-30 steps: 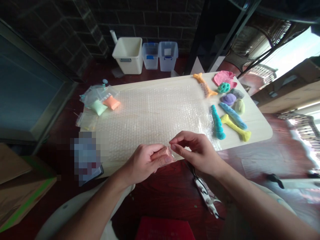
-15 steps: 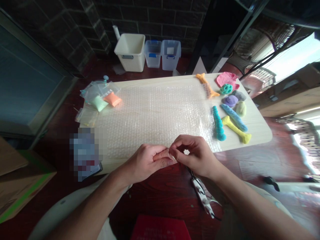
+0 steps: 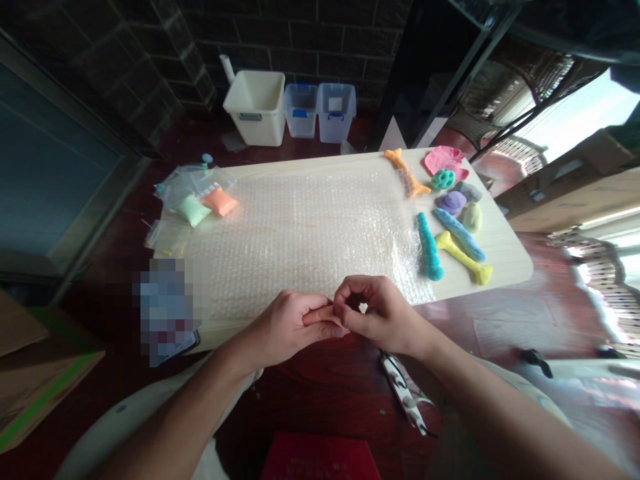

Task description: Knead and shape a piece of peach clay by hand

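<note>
My left hand [image 3: 295, 323] is closed, its thumb and forefinger pressed together just over the near edge of the table. Its fingertips meet those of my right hand [image 3: 377, 308], which is pinched shut with thumb and forefinger curled. A small pale, slightly shiny bit shows between the fingertips, too little of it to name. Under and beyond both hands lies a sheet of bubble wrap [image 3: 300, 233]. To the right are a teal ridged clay cone [image 3: 429, 247], a yellow clay bone shape [image 3: 463, 259], a mottled blue clay roll [image 3: 460, 235] and an orange clay bone shape [image 3: 407, 175].
At the far right lie a pink clay piece [image 3: 445, 161], a green holed ball [image 3: 443, 179] and a purple clay lump [image 3: 451, 201]. Bags of green clay [image 3: 194, 210] and orange clay [image 3: 219, 201] sit left. A power strip [image 3: 404, 393] is below; bins [image 3: 257, 110] stand behind.
The whole view has shifted slightly, so the table and its things appear a little further left. My hands stay together, with the right fingertips turned slightly at the left ones.
</note>
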`<state>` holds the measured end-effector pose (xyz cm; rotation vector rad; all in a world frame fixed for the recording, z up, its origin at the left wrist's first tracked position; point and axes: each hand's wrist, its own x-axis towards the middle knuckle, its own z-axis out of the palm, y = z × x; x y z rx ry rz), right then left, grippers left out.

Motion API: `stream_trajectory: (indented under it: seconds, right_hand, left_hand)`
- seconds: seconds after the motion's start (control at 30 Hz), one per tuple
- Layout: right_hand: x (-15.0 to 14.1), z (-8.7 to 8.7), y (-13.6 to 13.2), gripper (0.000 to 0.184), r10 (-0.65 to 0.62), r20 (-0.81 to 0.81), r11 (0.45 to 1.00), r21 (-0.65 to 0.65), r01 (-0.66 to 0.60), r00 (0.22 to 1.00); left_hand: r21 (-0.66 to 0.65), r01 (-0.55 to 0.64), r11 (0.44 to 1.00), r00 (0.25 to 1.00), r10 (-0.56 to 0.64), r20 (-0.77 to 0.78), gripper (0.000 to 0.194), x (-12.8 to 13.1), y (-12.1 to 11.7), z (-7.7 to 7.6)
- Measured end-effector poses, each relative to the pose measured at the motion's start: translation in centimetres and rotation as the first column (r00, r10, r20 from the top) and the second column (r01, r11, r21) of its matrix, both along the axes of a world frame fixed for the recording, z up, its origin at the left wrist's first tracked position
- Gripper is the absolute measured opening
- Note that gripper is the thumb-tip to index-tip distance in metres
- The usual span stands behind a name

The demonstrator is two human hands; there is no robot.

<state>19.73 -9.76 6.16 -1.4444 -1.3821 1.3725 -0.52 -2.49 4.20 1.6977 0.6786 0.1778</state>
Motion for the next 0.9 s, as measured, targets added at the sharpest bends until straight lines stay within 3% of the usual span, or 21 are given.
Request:
stream_trajectory:
  seconds: [0.3, 0.5, 0.63, 0.77, 0.9]
  right_hand:
    - [1.1, 0.0, 0.8, 0.016, -0.151, -0.155, 0.988, 0.02, 0.156, 0.976]
    - [0.8, 0.6, 0.2, 0.013, -0.016, -0.067, 1.0, -0.009, 0.015, 0.998]
    - [0.3, 0.5, -0.1, 0.014, -0.019, -0.048, 1.0, -0.009, 0.019, 0.999]
    - [-0.3, 0.2, -0.2, 0.012, -0.002, 0.058, 0.996, 0.085, -0.003, 0.998]
    - [-0.4, 0.4, 0.0, 0.013, 0.077, 0.19, 0.976, 0.184, -0.113, 0.979]
  left_hand:
    - [-0.212, 0.006, 0.977, 0.999, 0.004, 0.043, 0.04, -0.4, 0.1, 0.9]
    - [-0.112, -0.032, 0.993, 0.999, 0.033, 0.013, 0.046, -0.6, 0.3, 0.6]
    - [-0.121, -0.01, 0.993, 1.0, 0.009, -0.008, 0.043, -0.5, 0.3, 0.7]
    - [-0.026, -0.011, 1.0, 0.998, 0.01, -0.057, 0.041, -0.6, 0.3, 0.1]
    - [0.011, -0.016, 1.0, 0.996, 0.017, -0.089, 0.043, -0.8, 0.2, -0.7]
